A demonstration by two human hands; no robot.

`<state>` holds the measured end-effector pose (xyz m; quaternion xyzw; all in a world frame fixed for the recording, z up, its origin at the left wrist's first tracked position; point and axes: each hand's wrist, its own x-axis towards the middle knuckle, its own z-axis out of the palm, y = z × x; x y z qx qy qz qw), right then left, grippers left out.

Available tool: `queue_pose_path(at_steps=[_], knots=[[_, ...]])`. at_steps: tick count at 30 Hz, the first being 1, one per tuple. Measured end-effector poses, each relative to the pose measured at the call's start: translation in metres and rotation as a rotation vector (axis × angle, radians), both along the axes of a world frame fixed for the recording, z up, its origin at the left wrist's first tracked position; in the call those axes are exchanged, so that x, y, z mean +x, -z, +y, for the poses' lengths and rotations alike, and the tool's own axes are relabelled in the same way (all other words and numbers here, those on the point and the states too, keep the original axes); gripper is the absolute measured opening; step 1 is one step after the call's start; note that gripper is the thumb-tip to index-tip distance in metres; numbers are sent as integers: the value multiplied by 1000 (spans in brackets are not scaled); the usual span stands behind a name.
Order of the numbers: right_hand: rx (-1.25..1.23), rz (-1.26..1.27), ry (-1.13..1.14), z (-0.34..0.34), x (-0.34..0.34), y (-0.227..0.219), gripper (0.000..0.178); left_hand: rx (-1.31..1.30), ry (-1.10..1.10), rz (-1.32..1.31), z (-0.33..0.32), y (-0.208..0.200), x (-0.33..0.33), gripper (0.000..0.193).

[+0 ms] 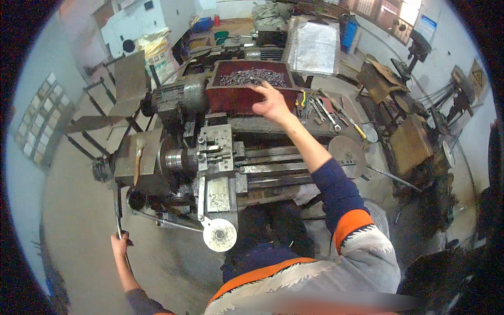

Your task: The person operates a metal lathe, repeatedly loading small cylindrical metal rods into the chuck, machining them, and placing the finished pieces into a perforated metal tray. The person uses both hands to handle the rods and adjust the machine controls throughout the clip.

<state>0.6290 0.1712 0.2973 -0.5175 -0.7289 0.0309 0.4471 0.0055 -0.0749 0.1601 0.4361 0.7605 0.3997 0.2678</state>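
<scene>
My left hand is wrapped round a long dark metal lever at the left side of a small lathe-like machine. My right arm reaches across the machine to a dark red bin, heaped with small metal parts. Over the bin's near wall is my right hand, its fingers stretched toward the parts, with nothing visible held in them. A brush with a wooden handle lies on the headstock cover, and a round pale handwheel sits at the machine's front.
Several wrenches and yellow-handled pliers lie right of the bin. An electric motor stands to its left. A round plate and a long rod jut out at right. Another machine stands beyond them.
</scene>
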Motion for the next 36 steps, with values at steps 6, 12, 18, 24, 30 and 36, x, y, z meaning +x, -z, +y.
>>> queue_pose_path(at_steps=[6, 12, 18, 24, 30, 36], knots=[[-22, 1, -270, -95, -1, 58, 46, -105, -8, 28, 7, 2, -5, 24], [-453, 169, 194, -269, 118, 176, 39, -131, -53, -154, 31, 69, -109, 28], [-765, -44, 1174, -492, 262, 247, 32, -294, -125, 72, 27, 79, -45, 34], [-1054, -140, 1028, -548, 268, 269, 34, -338, -108, 163, 33, 66, -27, 40], [-969, -288, 862, -536, 252, 289, 37, -358, -106, 236, 16, 50, -27, 46], [-1227, -206, 945, -502, 242, 245, 37, -346, -20, 484, 6, 12, -25, 52]])
